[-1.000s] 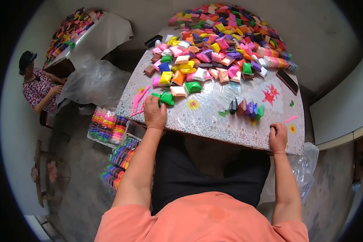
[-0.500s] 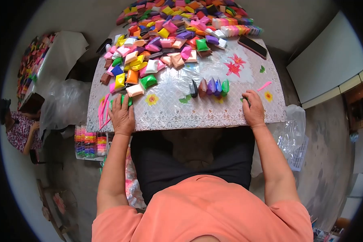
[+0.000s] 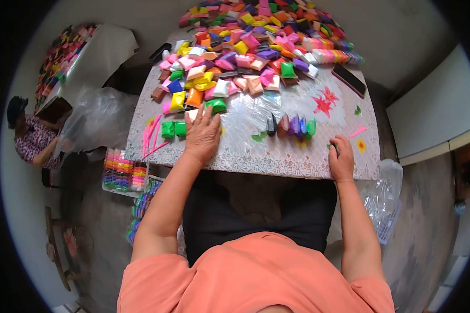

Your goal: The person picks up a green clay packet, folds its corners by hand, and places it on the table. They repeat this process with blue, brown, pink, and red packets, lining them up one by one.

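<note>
My left hand [image 3: 202,138] lies palm down with fingers spread, its fingertips over a pale peach packet [image 3: 192,113] and just below a green packet [image 3: 215,106]. To its left are two green packets [image 3: 168,129] side by side. Near the front right of the table, my right hand [image 3: 342,160] is curled closed around something small and dark, mostly hidden by the fingers. Between the hands stands a short row of packets: black [image 3: 271,125], brown [image 3: 283,125], purple [image 3: 294,124], blue and green [image 3: 310,128].
A large pile of coloured packets [image 3: 240,47] covers the table's back. A phone [image 3: 349,80] lies at right, pink strips [image 3: 150,136] at left. Packed trays [image 3: 122,172] stand on the floor at left. Another person [image 3: 32,136] sits by a second table.
My left hand has moved right, off the green packets, and now reaches to the peach one. The view has shifted, so the table appears further right. My right hand stays closed near the same spot.
</note>
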### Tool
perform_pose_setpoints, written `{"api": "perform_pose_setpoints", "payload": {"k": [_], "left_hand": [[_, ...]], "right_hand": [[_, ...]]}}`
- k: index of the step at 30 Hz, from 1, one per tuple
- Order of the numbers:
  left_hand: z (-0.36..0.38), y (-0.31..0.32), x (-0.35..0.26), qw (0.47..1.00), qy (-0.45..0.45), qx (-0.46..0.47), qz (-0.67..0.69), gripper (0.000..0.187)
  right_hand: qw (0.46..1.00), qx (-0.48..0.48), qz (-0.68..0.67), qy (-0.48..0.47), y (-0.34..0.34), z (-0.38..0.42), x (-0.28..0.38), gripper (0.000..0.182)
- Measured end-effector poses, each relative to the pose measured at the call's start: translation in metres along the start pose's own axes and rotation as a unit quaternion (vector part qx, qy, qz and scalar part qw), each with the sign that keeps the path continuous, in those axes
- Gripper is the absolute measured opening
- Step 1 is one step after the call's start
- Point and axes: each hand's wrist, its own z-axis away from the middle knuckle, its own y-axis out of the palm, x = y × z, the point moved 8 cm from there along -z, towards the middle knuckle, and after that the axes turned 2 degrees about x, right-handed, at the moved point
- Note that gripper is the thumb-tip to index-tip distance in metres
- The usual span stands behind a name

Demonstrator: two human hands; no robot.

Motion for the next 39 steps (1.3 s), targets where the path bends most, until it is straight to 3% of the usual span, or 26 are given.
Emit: {"api": "perform_pose_setpoints", "payload": {"k": [3,7,11,14,17,18,21,23,26,30,33,39], "left_hand": [[-0.012,-0.015,-0.025,0.996,0.019,-0.055,0.071,0.039],[-0.023,0.007,-0.066,0.944,-0.008,0.005,0.329,0.056],[-0.037,0.027,-0.084,0.889,-0.019,0.046,0.456,0.070],[-0.047,0.041,-0.093,0.848,-0.035,0.073,0.524,0.061],[-0.052,0.060,-0.098,0.837,-0.046,0.111,0.534,0.048],[-0.053,0.064,-0.099,0.824,-0.029,0.078,0.561,0.038],[-0.055,0.045,-0.105,0.859,-0.014,0.068,0.508,0.035],[-0.056,0.041,-0.110,0.887,0.023,0.071,0.455,0.036],[-0.057,0.045,-0.112,0.887,0.045,0.064,0.455,0.039],[-0.050,0.055,-0.106,0.843,-0.005,0.083,0.532,0.053],[-0.045,0.056,-0.102,0.845,-0.027,0.125,0.519,0.057],[-0.056,0.057,-0.073,0.851,-0.054,0.077,0.517,0.047]], "right_hand": [[1.000,-0.003,-0.008,-0.008,0.000,-0.001,0.000,0.020],[1.000,0.006,-0.006,0.005,-0.002,0.000,-0.001,0.020],[1.000,0.005,-0.006,0.007,0.000,0.000,-0.001,0.020],[1.000,0.008,-0.008,0.008,0.000,-0.001,-0.002,0.019],[1.000,0.010,-0.008,0.010,0.000,-0.002,-0.003,0.019],[1.000,0.007,-0.004,0.011,0.000,-0.001,-0.004,0.019],[1.000,0.003,-0.004,0.014,0.000,0.000,-0.003,0.020],[1.000,0.005,-0.006,0.016,-0.001,-0.001,-0.002,0.020],[1.000,0.008,-0.007,0.022,-0.001,-0.001,-0.002,0.021],[1.000,0.004,-0.014,0.024,-0.004,0.002,-0.001,0.021],[1.000,0.002,-0.016,0.019,-0.003,0.000,0.000,0.021],[1.000,-0.006,-0.020,0.008,-0.004,-0.001,-0.002,0.022]]}}
